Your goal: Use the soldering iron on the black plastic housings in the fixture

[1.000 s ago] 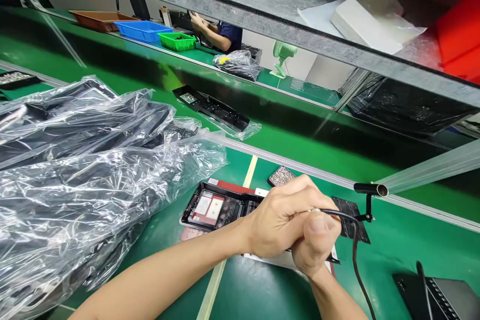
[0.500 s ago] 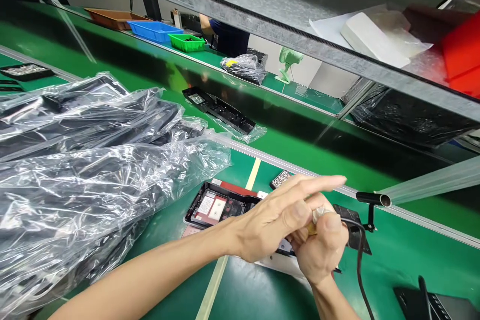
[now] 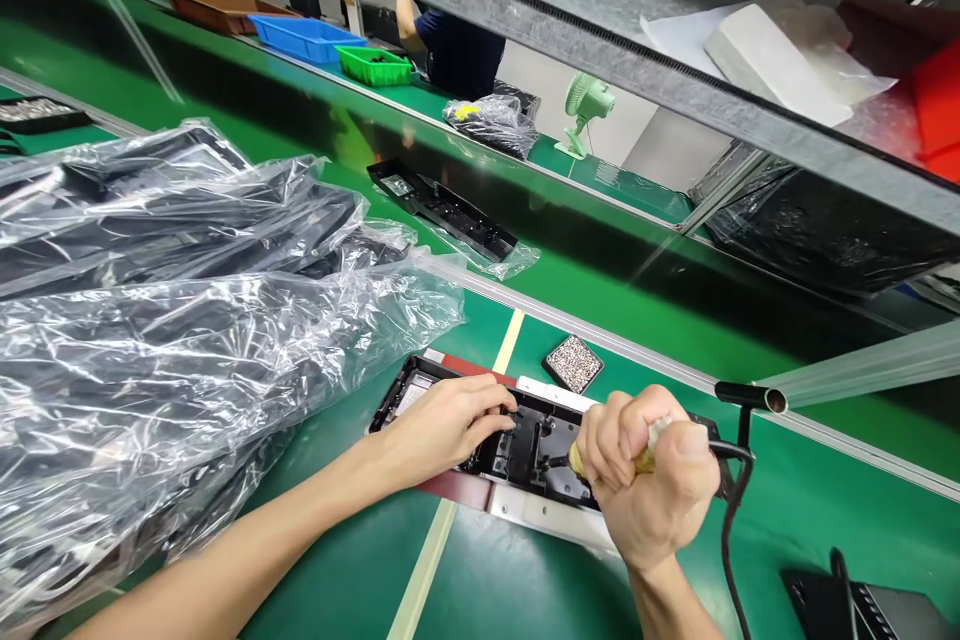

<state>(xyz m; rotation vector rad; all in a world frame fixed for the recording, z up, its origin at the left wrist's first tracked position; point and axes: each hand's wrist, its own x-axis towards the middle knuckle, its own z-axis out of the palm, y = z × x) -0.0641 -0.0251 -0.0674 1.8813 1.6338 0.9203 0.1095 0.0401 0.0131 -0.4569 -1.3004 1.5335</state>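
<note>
A long black plastic housing (image 3: 525,440) lies open side up on a red and white fixture (image 3: 517,503). My right hand (image 3: 652,480) is closed around the yellow handle of a corded soldering iron (image 3: 576,460). Its dark tip points left, down into the housing. Over the housing's middle, my left hand (image 3: 450,425) has its thumb and forefinger drawn close together in a pinch. Whatever is between them, if anything, is too small to make out. Beyond the housing sits a small black tray (image 3: 574,363) of tiny metal pieces.
Plastic-wrapped parts (image 3: 225,340) are heaped on the left. A tube holder (image 3: 750,398) stands at right, near the iron's cord (image 3: 731,520). Another black housing (image 3: 442,210) lies behind. A metal shelf (image 3: 600,70) crosses above; a co-worker (image 3: 461,50) is across the bench.
My left hand has moved away from my right hand, leftward and down to the housing, its fingers now curled. The right hand has shifted slightly right, and the iron's tip now shows.
</note>
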